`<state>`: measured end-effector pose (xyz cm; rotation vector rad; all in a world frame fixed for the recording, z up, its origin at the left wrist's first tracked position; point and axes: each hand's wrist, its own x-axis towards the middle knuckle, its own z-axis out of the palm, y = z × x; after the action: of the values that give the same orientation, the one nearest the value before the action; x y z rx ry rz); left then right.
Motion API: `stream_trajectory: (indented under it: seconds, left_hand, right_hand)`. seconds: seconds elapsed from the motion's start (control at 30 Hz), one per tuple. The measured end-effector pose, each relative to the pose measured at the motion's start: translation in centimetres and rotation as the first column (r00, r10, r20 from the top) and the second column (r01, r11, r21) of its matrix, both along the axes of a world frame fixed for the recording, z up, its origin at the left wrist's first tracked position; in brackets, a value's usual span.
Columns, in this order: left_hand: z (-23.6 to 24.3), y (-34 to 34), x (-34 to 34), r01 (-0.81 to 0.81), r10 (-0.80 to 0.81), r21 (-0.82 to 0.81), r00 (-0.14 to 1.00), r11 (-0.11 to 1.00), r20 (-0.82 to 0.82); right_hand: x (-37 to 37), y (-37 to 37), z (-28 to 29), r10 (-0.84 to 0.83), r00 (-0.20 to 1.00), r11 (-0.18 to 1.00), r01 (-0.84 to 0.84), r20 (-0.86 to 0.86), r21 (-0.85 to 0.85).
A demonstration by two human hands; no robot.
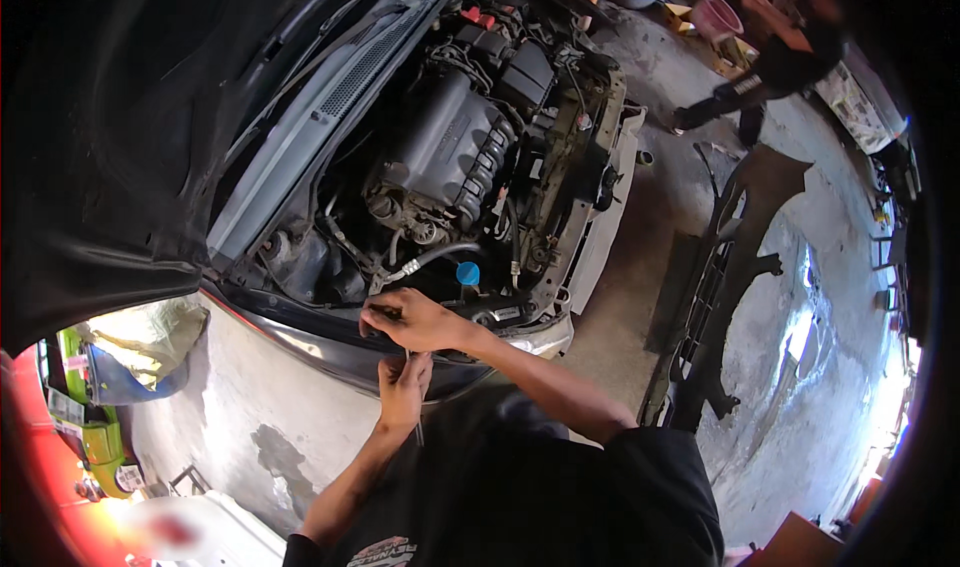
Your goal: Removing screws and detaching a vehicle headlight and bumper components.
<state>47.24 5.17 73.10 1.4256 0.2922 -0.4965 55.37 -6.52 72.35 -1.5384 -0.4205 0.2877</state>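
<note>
Both of my hands are together over the near fender edge of a car with its hood up. My left hand is closed round a thin metal rod, whose lower end sticks out below the fist. Just above it, my right hand is curled, with something dark at its fingers that I cannot make out. Whether the rod reaches into the right hand is hard to see. Beyond the hands lie a round blue cap, a hose and the engine with its grey cover.
A dark fender runs under my hands. A removed bumper lies on the concrete floor to the right. Another person is at the far right near a pink basin. A blue tub with a cover stands at left.
</note>
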Motion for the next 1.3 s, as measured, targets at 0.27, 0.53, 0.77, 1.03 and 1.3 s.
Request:
stream_trajectory:
  seconds: [0.27, 0.53, 0.77, 1.03, 1.3]
  left_hand:
    - [-0.1, -4.7, -1.4, -0.5, 0.491, -0.033, 0.834, 0.866, 0.253]
    - [-3.0, -2.6, -0.7, -0.306, 0.324, -0.109, 0.861, 0.946, 0.391]
    - [0.5, -1.5, 1.7, -0.493, 0.132, 0.156, 0.5, 0.856, 0.856]
    - [4.8, 3.6, 5.6, -0.08, -0.886, 0.921, -0.316, 0.382, 0.34]
    - [3.5, 3.2, 5.8, -0.294, -0.881, 0.939, -0.473, 0.178, 0.018]
  right_hand:
    - [1.0, 3.2, 1.4, 0.171, 0.976, 0.98, -0.154, 0.133, -0.129]
    - [1.8, 0.7, 2.1, 0.199, 0.98, 0.949, -0.186, 0.025, -0.254]
    - [-9.1, -1.8, -5.2, -0.199, 0.899, 0.959, 0.261, 0.391, -0.112]
    - [-9.5, 0.8, -6.9, -0.203, 0.909, 0.916, 0.308, 0.364, -0.258]
    - [-9.5, 0.7, -7.9, -0.219, 0.853, 0.932, 0.327, 0.474, -0.156]
